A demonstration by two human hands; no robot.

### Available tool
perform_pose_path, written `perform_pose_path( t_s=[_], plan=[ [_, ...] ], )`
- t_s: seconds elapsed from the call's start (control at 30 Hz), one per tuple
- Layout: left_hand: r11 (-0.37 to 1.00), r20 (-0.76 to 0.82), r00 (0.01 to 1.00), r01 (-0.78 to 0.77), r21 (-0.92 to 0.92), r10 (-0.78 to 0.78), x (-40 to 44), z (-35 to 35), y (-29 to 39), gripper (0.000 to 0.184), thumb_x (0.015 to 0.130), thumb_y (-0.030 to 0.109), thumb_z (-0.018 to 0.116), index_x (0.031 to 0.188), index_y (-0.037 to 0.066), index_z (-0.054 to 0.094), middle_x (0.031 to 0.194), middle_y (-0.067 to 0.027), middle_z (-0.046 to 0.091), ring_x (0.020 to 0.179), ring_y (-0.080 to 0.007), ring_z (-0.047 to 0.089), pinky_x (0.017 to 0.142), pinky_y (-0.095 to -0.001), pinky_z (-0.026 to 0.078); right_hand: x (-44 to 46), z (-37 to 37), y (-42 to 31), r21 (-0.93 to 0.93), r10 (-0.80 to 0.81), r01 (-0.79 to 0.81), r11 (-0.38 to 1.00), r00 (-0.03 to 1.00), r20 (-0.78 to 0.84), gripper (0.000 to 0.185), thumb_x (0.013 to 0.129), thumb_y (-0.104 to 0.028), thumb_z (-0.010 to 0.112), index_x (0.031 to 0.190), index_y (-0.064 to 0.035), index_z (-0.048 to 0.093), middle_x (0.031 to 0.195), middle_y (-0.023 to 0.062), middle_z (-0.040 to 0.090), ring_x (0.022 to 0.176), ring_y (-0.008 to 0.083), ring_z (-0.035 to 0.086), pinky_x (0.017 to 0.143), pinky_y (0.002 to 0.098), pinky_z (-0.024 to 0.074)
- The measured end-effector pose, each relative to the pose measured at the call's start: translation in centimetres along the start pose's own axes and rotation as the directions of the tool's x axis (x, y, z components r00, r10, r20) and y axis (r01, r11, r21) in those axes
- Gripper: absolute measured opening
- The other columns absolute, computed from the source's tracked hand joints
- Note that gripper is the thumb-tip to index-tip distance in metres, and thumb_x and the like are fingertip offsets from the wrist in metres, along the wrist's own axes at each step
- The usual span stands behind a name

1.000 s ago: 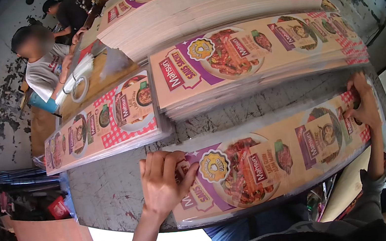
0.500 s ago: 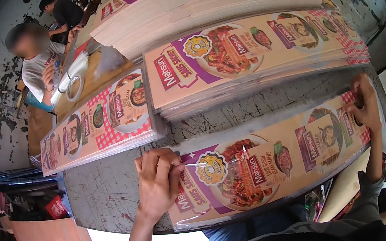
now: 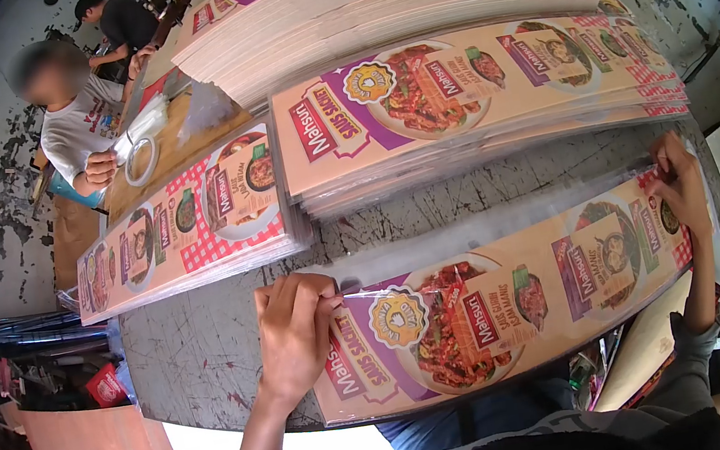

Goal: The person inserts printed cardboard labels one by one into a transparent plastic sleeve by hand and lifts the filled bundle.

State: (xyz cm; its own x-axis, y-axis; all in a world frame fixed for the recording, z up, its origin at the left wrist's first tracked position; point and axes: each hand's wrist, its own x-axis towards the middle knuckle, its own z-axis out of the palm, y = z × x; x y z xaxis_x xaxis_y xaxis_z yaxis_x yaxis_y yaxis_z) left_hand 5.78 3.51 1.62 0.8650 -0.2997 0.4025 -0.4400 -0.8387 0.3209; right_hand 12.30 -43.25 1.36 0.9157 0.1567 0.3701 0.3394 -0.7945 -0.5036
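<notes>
A long printed food-packaging sheet in a clear plastic sleeve [image 3: 538, 291] lies across the near edge of the table. My left hand [image 3: 296, 337] is closed at its upper left corner, thumb and fingers pinching the clear film. At the far right end, my right hand [image 3: 683, 191] pinches the sleeve's upper corner. A strip of transparent film shows beyond the sheet's upper edge. Past it lies a stack of sleeved printed sheets [image 3: 470, 87]. Another sleeved stack [image 3: 182, 219] sits to the left, turned the other way round.
A tall pile of printed sheets [image 3: 402, 4] rises at the back. The scratched grey tabletop [image 3: 188, 348] shows around my left hand. A roll of clear tape [image 3: 141, 162] rests on a wooden surface near a seated person [image 3: 80, 127]. Another person [image 3: 120, 23] works behind.
Both my hands keep their grip on the sleeve, shifting only slightly. The film beyond the sheet's upper edge looks a little wider. The seated person's hand has lowered.
</notes>
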Motion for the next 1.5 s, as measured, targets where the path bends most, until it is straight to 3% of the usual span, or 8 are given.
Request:
perform_pose_path(
  t_s=[0.27,0.43,0.57,0.7,0.93,1.03,1.17,1.5],
  plan=[
    [0.999,-0.035,0.998,0.049,-0.002,-0.049,0.3,-0.3,-0.1,0.017,0.070,0.009,0.069,0.075,0.006,0.053,0.069,-0.0037,0.053,0.061,-0.0201,0.050,0.066,-0.0324,0.032,-0.1,-0.6,-0.1,-0.055,-0.021,0.024,0.998,0.999,0.050,0.038,0.065,-0.020,0.071,0.074,-0.0035,0.038,0.069,0.0043,0.033,0.058,0.0174,0.034,0.052,0.0281,0.0298],
    [0.987,-0.035,0.998,0.063,0.145,-0.059,0.0,-0.9,-0.5,0.023,0.068,0.018,0.071,0.070,0.005,0.052,0.065,-0.0037,0.050,0.059,-0.0209,0.049,0.065,-0.0327,0.032,0.3,-1.8,0.5,-0.067,-0.085,0.097,0.993,0.983,0.165,0.035,0.073,-0.024,0.064,0.075,-0.0013,0.038,0.070,0.0047,0.033,0.059,0.0150,0.032,0.052,0.0276,0.0282],
    [0.994,-0.049,0.999,0.010,0.106,-0.005,-0.3,-0.9,-1.2,0.023,0.069,0.018,0.071,0.071,0.005,0.052,0.064,-0.0037,0.049,0.060,-0.0216,0.049,0.066,-0.0330,0.032,0.3,-3.7,4.2,-0.202,-0.054,0.071,0.977,0.995,0.087,0.038,0.072,-0.028,0.064,0.073,-0.0006,0.039,0.068,0.0056,0.035,0.060,0.0158,0.035,0.053,0.0282,0.0292],
    [0.996,-0.066,0.995,0.080,0.036,-0.078,-0.4,-0.9,-1.2,0.023,0.071,0.018,0.070,0.070,0.005,0.052,0.064,-0.0045,0.049,0.059,-0.0221,0.049,0.061,-0.0332,0.035,0.1,-3.0,6.4,-0.165,-0.051,0.035,0.986,0.994,-0.097,0.033,0.070,-0.021,0.067,0.070,-0.0018,0.040,0.063,0.0054,0.035,0.057,0.0170,0.035,0.052,0.0302,0.0298],
    [0.996,-0.170,0.984,0.067,0.056,-0.057,-0.7,-0.4,-1.2,0.024,0.071,0.017,0.071,0.069,0.004,0.051,0.063,-0.0061,0.050,0.056,-0.0243,0.049,0.052,-0.0338,0.038,-0.5,-2.5,5.9,-0.155,-0.022,-0.007,0.988,0.983,-0.184,0.031,0.075,-0.021,0.063,0.071,-0.0007,0.039,0.065,0.0073,0.035,0.060,0.0172,0.035,0.054,0.0305,0.0307],
    [0.992,-0.186,0.981,0.078,0.097,-0.059,-0.7,-0.3,-1.1,0.023,0.071,0.016,0.071,0.068,0.004,0.051,0.064,-0.0067,0.050,0.056,-0.0252,0.049,0.053,-0.0349,0.038,-0.4,-2.6,4.5,-0.173,0.107,-0.135,0.976,0.981,-0.162,0.032,0.076,-0.021,0.062,0.070,-0.0003,0.039,0.064,0.0075,0.034,0.060,0.0182,0.034,0.055,0.0311,0.0311],
    [0.982,-0.208,0.977,0.079,0.173,-0.042,-0.5,-0.5,-0.5,0.022,0.072,0.015,0.070,0.068,0.004,0.051,0.064,-0.0072,0.050,0.056,-0.0256,0.048,0.054,-0.0350,0.038,-0.1,-2.8,4.9,-0.214,0.023,-0.058,0.975,0.986,-0.162,0.034,0.076,-0.022,0.063,0.070,0.0001,0.038,0.063,0.0078,0.033,0.059,0.0191,0.033,0.056,0.0321,0.0311],
    [0.982,-0.069,0.981,0.184,0.048,-0.181,-0.8,-1.6,0.4,0.020,0.072,0.011,0.069,0.079,0.001,0.054,0.080,-0.0111,0.053,0.064,-0.0278,0.054,0.056,-0.0362,0.044,0.0,-2.9,4.4,-0.210,0.023,-0.061,0.976,0.984,-0.176,0.033,0.076,-0.024,0.063,0.070,-0.0005,0.040,0.063,0.0077,0.032,0.060,0.0217,0.033,0.055,0.0330,0.0306]
  ],
)
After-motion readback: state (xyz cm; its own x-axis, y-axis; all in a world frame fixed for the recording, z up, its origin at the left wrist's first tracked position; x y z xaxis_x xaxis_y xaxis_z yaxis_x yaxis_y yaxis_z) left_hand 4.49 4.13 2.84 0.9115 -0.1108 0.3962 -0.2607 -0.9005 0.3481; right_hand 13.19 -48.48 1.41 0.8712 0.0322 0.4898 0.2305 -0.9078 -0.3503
